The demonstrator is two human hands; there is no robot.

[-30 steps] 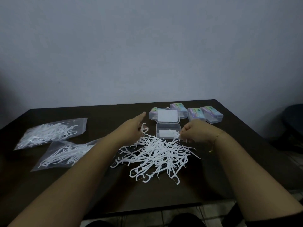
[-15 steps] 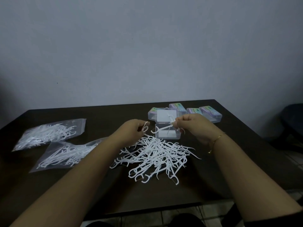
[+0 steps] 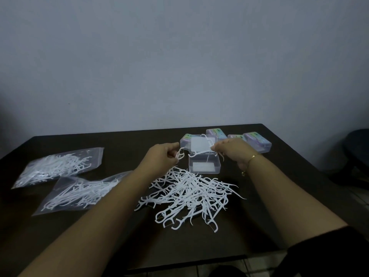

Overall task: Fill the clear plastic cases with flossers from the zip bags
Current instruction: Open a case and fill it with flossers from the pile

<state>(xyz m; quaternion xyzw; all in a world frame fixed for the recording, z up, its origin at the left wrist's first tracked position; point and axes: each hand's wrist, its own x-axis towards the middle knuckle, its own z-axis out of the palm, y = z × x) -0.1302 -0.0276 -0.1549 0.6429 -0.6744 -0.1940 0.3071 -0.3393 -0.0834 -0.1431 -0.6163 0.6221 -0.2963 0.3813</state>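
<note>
From my remote seat the lighting is dim, so fine detail is hard to read. I can't make out the printing on the four closed cases (image 3: 257, 141) at the far right of the counter (image 3: 119, 246), only a pale lilac and green tint, and two of them are partly blocked by my hands and by the raised lid of the open case (image 3: 204, 164). How many flossers already lie inside that open case I cannot tell; a pale patch shows at its bottom.

My left hand (image 3: 161, 156) pinches a single white flosser (image 3: 180, 155) between thumb and fingertips, its forked head pointing toward the case. My right hand (image 3: 231, 149) grips a small bunch of flossers (image 3: 203, 150) (their thin stems cross in front of the lid), held just above the open case.

The loose pile of flossers (image 3: 191, 196) lies on the counter between my forearms, just in front of the open case: white, tangled, curved picks sticking out all round. Two zip bags sit to the left, the far bag (image 3: 58, 166) and the near bag (image 3: 79, 191), both clear and holding white flossers; the near bag's right end disappears behind my left forearm.

The counter is dark brown and set against a plain grey-blue wall (image 3: 179, 56). A dark chair (image 3: 357, 156) is cut off at the right edge.
</note>
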